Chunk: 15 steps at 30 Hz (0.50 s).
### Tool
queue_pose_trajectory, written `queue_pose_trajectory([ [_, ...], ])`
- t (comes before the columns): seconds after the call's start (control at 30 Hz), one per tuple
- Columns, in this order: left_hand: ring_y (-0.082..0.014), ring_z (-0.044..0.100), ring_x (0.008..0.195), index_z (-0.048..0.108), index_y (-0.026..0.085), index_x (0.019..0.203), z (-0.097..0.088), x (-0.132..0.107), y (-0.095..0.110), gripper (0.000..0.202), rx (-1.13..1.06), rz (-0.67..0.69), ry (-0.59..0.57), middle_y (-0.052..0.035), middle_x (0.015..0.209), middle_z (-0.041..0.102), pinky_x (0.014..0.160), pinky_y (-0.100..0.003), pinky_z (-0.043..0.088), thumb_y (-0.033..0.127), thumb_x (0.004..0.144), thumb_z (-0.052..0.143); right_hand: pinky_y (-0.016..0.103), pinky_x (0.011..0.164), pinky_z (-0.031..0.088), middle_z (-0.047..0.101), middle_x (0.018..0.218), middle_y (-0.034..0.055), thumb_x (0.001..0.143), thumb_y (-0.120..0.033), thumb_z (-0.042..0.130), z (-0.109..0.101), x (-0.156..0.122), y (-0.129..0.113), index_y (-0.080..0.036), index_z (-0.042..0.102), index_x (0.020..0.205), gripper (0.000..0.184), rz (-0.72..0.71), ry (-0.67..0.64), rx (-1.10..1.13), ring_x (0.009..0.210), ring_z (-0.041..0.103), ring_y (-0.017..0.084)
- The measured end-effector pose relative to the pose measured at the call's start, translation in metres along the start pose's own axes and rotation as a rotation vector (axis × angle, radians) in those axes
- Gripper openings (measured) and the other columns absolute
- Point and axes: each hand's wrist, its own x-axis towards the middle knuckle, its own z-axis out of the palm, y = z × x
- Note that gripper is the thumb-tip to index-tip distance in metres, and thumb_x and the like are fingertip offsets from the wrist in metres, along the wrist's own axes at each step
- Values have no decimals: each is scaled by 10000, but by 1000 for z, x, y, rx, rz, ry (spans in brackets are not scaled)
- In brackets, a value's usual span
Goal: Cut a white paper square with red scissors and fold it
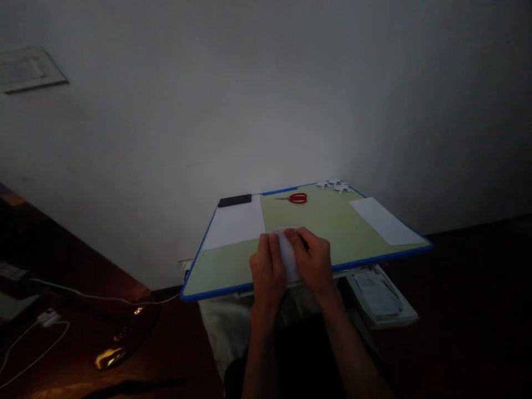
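A small piece of white paper (pixel 290 259) is held between my two hands, above the near edge of a pale green board (pixel 316 221) with a blue rim. My left hand (pixel 268 269) grips its left side, thumb on top. On the other side my right hand (pixel 312 259) closes on the paper, its thumb near the upper edge. The fingers beneath are hidden. Beyond the hands lie scissors (pixel 296 198) with red handles, blades pointing left. Several folded white paper shapes (pixel 334 185) sit in a cluster at the far right corner.
A white sheet (pixel 235 224) lies on the board's left, with a dark flat object (pixel 235 200) at its far edge. Another white sheet (pixel 386 221) is at the right. A wall stands behind the board. White cables (pixel 108 299) run at the lower left. A stack of papers (pixel 380 296) sits below right.
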Motion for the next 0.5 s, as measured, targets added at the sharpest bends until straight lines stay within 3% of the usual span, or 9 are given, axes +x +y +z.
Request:
queue_pose_trajectory([
  [0.1,-125,445,469,443,247,767,-1,-3,0,348,-11,0,18,61,563,487,474,-250,289,401,1078,463,272,523,275,409,547,-74,1026,-483,571,2,-1,0,-224,482,634,478,11,18,7,525,362,107],
  [0.2,-119,454,484,453,240,763,-4,-5,0,359,-34,-4,51,59,577,508,481,-241,305,405,1081,477,258,523,284,379,547,-83,995,-472,631,1,-2,-1,-227,448,627,479,3,-56,32,532,370,103],
  [0.4,-114,444,497,469,228,726,-4,-1,-4,443,-62,-42,145,65,562,454,477,-237,317,498,1078,489,234,499,311,419,567,-85,996,-462,626,2,-3,0,-224,500,679,416,18,-147,90,519,405,100],
  [0.5,-115,472,503,539,217,750,-6,3,-5,445,-109,-59,62,57,564,503,471,-227,342,550,1046,534,232,485,305,439,565,-83,1004,-492,613,4,-4,4,-225,519,699,416,50,-92,106,512,411,104],
])
